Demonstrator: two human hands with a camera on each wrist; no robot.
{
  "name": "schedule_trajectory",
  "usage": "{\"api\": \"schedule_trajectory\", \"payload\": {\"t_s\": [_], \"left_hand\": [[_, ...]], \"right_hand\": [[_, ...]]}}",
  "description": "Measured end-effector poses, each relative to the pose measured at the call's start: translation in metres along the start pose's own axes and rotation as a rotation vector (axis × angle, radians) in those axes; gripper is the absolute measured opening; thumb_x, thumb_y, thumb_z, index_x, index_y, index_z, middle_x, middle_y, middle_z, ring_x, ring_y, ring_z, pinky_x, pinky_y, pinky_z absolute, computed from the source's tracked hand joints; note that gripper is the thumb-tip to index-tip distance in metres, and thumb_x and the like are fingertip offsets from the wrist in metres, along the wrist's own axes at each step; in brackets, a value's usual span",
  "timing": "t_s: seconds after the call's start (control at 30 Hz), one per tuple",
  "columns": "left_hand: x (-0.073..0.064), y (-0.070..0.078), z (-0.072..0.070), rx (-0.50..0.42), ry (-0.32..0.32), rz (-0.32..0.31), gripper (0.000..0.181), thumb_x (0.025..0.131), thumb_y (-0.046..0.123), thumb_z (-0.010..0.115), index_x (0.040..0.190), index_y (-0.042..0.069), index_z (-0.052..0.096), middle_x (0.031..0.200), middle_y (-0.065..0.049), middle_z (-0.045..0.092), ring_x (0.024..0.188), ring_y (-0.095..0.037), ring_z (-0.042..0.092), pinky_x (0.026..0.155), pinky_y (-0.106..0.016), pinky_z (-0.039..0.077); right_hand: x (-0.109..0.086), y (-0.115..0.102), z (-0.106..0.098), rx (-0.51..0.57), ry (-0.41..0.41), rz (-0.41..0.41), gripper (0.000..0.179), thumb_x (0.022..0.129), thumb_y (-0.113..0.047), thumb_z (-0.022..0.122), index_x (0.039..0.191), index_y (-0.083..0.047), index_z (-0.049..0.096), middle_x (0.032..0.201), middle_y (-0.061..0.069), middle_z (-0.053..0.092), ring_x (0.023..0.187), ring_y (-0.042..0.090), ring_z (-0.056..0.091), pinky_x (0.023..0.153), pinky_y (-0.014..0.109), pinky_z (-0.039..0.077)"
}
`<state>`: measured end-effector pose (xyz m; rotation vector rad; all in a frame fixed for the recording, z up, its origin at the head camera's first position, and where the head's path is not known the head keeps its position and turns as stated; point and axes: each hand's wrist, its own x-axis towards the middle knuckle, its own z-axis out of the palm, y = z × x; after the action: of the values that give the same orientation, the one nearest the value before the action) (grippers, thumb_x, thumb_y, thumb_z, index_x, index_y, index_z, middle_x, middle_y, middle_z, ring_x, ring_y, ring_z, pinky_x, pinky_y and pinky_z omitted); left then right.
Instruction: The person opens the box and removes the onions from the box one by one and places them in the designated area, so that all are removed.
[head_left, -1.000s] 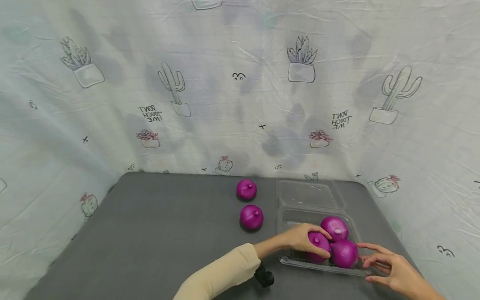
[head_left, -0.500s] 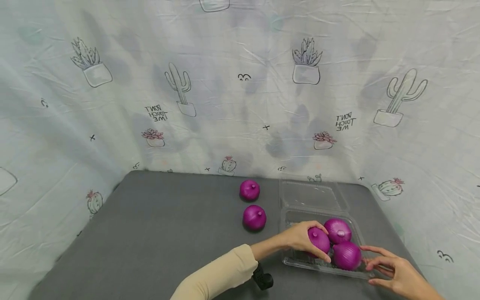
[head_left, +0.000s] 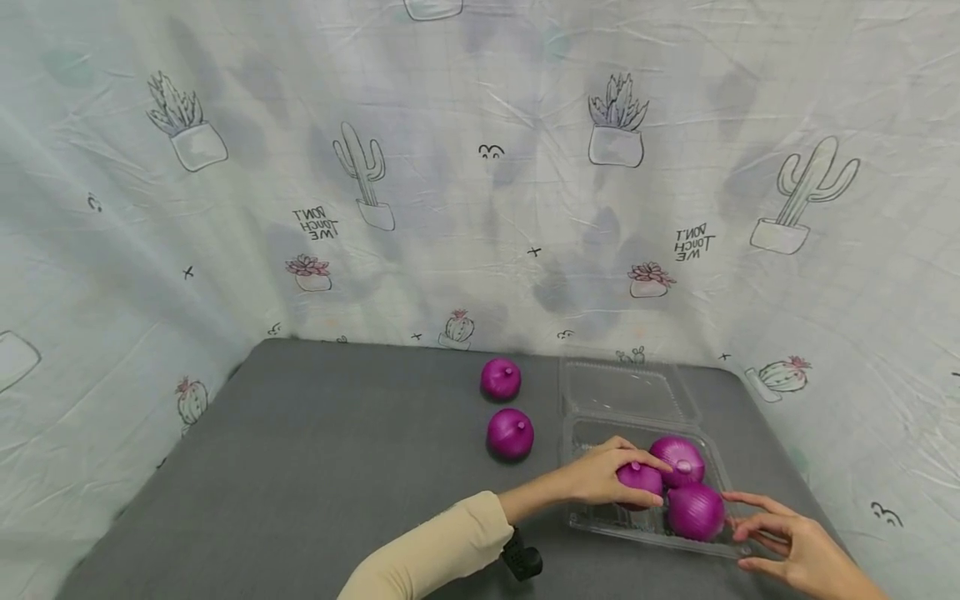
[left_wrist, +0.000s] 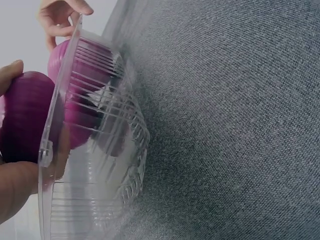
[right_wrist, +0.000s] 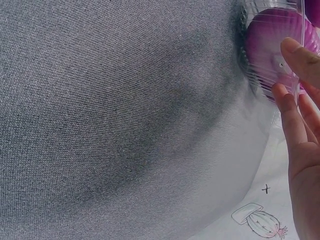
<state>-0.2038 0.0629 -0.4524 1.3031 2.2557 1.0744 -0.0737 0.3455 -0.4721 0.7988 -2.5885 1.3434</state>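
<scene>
My left hand [head_left: 603, 473] grips a purple-red onion [head_left: 639, 482] between thumb and fingers, over the left part of a clear plastic clamshell box [head_left: 637, 528]. In the left wrist view this onion [left_wrist: 27, 117] stands partly above the box's rim. Inside the box, on the right, sit another onion [head_left: 677, 461] towards the back and one onion [head_left: 696, 512] towards the front. My right hand [head_left: 795, 542] is at the box's right side, fingers spread and slightly bent. In the right wrist view its fingertips [right_wrist: 282, 92] lie against the ribbed wall.
Two more purple onions, a far onion [head_left: 500, 379] and a nearer onion [head_left: 510, 434], stand on the grey table [head_left: 337, 442] left of the box. The box's hinged lid [head_left: 618, 390] lies open behind it. A cactus-print curtain [head_left: 427, 167] surrounds the table's back and sides.
The head view has shifted slightly. My left hand has raised its onion a little and moved it slightly away from the front onion. The right hand stays by the box's side.
</scene>
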Motion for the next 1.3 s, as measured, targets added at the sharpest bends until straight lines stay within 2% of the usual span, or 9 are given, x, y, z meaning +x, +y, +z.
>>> {"api": "schedule_trajectory", "payload": {"t_s": [0.1,0.23,0.47,0.6,0.7,0.83,1.0,1.2,1.3], "left_hand": [[0.001,-0.001,0.0,0.033,0.011,0.009,0.047,0.078,0.035,0.08,0.121,0.03,0.064,0.11,0.012,0.055,0.1,0.004,0.04,0.071,-0.012,0.042],[0.001,-0.002,-0.001,0.101,0.031,0.034,0.056,0.069,0.034,0.087,0.118,0.026,0.063,0.105,0.011,0.059,0.096,0.003,0.041,0.071,-0.011,0.04],[-0.014,0.002,-0.015,0.097,0.041,0.066,0.051,0.072,0.026,0.086,0.119,0.025,0.066,0.113,0.008,0.057,0.1,0.004,0.041,0.073,-0.011,0.041],[-0.028,0.003,-0.029,0.032,0.062,0.075,0.052,0.073,0.023,0.085,0.122,0.022,0.066,0.116,0.004,0.054,0.103,0.002,0.041,0.074,-0.009,0.044],[-0.041,-0.001,-0.039,-0.028,0.088,0.058,0.051,0.074,0.021,0.084,0.122,0.021,0.066,0.115,0.003,0.052,0.103,0.0,0.042,0.073,-0.011,0.047],[-0.06,-0.009,-0.051,-0.078,0.135,0.023,0.049,0.073,0.019,0.085,0.118,0.021,0.068,0.114,0.004,0.052,0.103,-0.001,0.043,0.075,-0.014,0.047],[-0.081,-0.018,-0.063,-0.138,0.18,-0.012,0.048,0.07,0.012,0.085,0.115,0.02,0.069,0.113,0.005,0.05,0.103,-0.003,0.046,0.079,-0.019,0.048],[-0.1,-0.028,-0.072,-0.231,0.189,-0.008,0.05,0.071,0.013,0.085,0.117,0.021,0.067,0.115,0.006,0.052,0.105,-0.007,0.049,0.079,-0.022,0.052],[-0.108,-0.033,-0.076,-0.287,0.192,-0.042,0.05,0.075,0.017,0.083,0.12,0.024,0.064,0.119,0.006,0.053,0.104,-0.008,0.052,0.079,-0.024,0.052]], "right_hand": [[0.002,0.0,0.001,0.01,0.006,-0.007,0.033,0.066,0.011,0.079,0.089,-0.009,0.066,0.131,-0.024,0.047,0.102,-0.008,0.056,0.071,0.014,0.052],[0.006,0.0,0.003,0.023,0.021,-0.024,0.033,0.064,0.012,0.079,0.088,-0.007,0.066,0.132,-0.022,0.048,0.102,-0.005,0.058,0.072,0.015,0.053],[0.005,0.002,0.003,0.01,-0.004,-0.009,0.033,0.065,0.011,0.079,0.089,-0.008,0.067,0.131,-0.026,0.046,0.101,-0.008,0.055,0.071,0.012,0.052],[0.003,0.003,0.003,0.073,-0.03,0.004,0.032,0.068,0.012,0.077,0.091,-0.006,0.066,0.133,-0.025,0.046,0.101,-0.003,0.06,0.071,0.015,0.053],[0.001,0.003,0.002,0.155,-0.057,0.079,0.025,0.073,0.012,0.074,0.092,-0.001,0.065,0.131,-0.027,0.046,0.1,0.0,0.062,0.073,0.018,0.054],[-0.001,0.001,0.001,0.18,-0.076,0.189,0.017,0.077,0.007,0.073,0.091,0.005,0.064,0.126,-0.032,0.045,0.101,-0.004,0.06,0.075,0.017,0.053],[-0.002,0.004,0.0,0.23,-0.083,0.177,0.017,0.078,0.01,0.07,0.093,0.008,0.063,0.128,-0.032,0.045,0.104,-0.005,0.059,0.078,0.015,0.051],[0.0,0.004,0.0,0.17,-0.076,0.24,0.018,0.077,0.007,0.073,0.092,0.008,0.063,0.125,-0.035,0.043,0.1,-0.007,0.059,0.076,0.015,0.052],[0.0,0.002,-0.001,0.134,-0.077,0.29,0.017,0.079,0.004,0.073,0.092,0.007,0.063,0.122,-0.038,0.042,0.098,-0.008,0.059,0.075,0.015,0.052]]}}
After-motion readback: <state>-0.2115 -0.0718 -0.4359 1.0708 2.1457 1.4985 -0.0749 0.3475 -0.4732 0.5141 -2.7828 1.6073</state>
